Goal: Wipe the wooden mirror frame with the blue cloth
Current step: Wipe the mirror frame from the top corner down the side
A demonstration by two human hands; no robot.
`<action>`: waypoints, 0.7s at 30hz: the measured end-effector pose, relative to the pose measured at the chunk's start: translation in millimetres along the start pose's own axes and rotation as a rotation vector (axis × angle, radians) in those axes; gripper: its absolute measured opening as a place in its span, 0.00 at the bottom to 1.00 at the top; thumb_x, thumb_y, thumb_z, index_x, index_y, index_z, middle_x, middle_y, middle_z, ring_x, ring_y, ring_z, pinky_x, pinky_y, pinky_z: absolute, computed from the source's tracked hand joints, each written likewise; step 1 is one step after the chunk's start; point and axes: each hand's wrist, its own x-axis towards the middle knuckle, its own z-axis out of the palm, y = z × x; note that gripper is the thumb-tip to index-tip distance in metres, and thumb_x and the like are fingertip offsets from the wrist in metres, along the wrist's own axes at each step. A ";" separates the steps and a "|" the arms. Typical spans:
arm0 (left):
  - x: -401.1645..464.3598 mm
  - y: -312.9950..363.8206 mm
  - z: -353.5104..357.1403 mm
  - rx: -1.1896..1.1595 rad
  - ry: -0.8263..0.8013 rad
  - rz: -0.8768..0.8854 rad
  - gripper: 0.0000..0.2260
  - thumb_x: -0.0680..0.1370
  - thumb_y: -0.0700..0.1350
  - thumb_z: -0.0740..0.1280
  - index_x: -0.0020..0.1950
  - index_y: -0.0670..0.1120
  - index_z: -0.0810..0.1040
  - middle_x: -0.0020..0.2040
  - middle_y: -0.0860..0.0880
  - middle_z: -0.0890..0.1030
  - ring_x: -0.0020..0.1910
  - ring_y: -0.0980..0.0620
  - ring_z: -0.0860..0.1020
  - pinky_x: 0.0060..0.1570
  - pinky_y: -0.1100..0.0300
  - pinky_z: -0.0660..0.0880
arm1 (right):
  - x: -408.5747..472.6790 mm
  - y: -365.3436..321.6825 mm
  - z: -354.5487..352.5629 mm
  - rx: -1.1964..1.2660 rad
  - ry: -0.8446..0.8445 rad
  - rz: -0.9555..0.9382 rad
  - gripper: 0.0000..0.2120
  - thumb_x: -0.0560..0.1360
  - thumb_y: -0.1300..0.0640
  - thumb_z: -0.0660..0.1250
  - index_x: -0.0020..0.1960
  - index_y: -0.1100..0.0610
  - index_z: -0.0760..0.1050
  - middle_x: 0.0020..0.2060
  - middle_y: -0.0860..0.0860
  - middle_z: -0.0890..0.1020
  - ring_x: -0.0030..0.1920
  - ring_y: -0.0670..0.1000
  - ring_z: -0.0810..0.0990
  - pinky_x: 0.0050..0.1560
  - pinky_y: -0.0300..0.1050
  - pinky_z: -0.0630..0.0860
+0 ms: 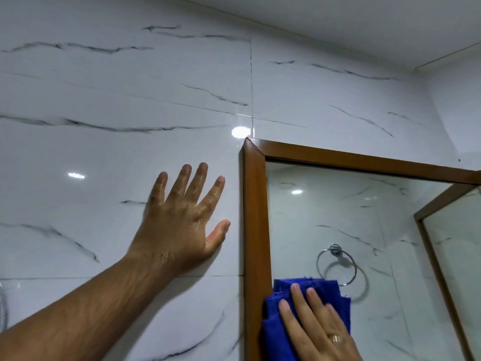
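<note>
Pressing flat against the mirror glass, the right hand (pixel 316 327) holds the blue cloth (pixel 276 308) under its palm and spread fingers, a ring (pixel 335 338) on one of them. The cloth is bunched at the inner edge of the wooden mirror frame (pixel 256 217), touching its left upright low down, well below the top corner. The left hand (pixel 182 222) is released and grasps nothing; its fingers are splayed, resting on the white marble-patterned wall tiles (pixel 104 152) just beside the frame. A chrome towel ring (pixel 336 264) shows reflected in the mirror above the cloth.
</note>
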 end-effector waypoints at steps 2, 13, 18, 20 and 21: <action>-0.7 0.1 -0.9 0.004 -0.013 -0.002 0.35 0.76 0.69 0.41 0.81 0.55 0.46 0.81 0.45 0.45 0.80 0.41 0.46 0.76 0.34 0.48 | 21.5 7.3 -11.8 -0.001 0.003 -0.008 0.29 0.79 0.34 0.47 0.75 0.47 0.61 0.78 0.52 0.58 0.77 0.52 0.56 0.74 0.48 0.53; -4.8 -0.8 -4.1 -0.013 -0.018 0.014 0.34 0.77 0.67 0.44 0.81 0.53 0.51 0.81 0.43 0.50 0.79 0.40 0.51 0.76 0.35 0.50 | 126.5 30.8 -60.4 0.155 0.167 0.023 0.35 0.76 0.36 0.49 0.77 0.42 0.39 0.78 0.41 0.36 0.75 0.41 0.30 0.75 0.41 0.30; -4.2 -0.3 -3.7 0.004 -0.030 0.007 0.35 0.77 0.67 0.43 0.81 0.52 0.52 0.81 0.43 0.51 0.79 0.39 0.51 0.76 0.35 0.51 | 0.5 -1.3 0.7 -0.010 -0.005 -0.039 0.36 0.76 0.32 0.51 0.76 0.53 0.60 0.77 0.55 0.60 0.77 0.56 0.57 0.74 0.49 0.53; -7.6 -0.2 -5.5 0.003 -0.046 0.006 0.35 0.77 0.67 0.42 0.81 0.52 0.50 0.81 0.43 0.49 0.80 0.40 0.50 0.76 0.36 0.49 | -8.9 4.9 0.3 -0.098 -0.084 -0.114 0.39 0.75 0.30 0.53 0.75 0.56 0.62 0.76 0.56 0.62 0.76 0.57 0.58 0.72 0.51 0.58; -9.9 0.7 -5.9 -0.002 -0.049 0.000 0.35 0.77 0.67 0.42 0.81 0.52 0.50 0.81 0.43 0.49 0.80 0.40 0.50 0.77 0.36 0.49 | 0.9 13.2 -6.7 -0.099 -0.094 -0.149 0.41 0.73 0.30 0.56 0.77 0.55 0.59 0.77 0.55 0.60 0.78 0.56 0.55 0.74 0.51 0.55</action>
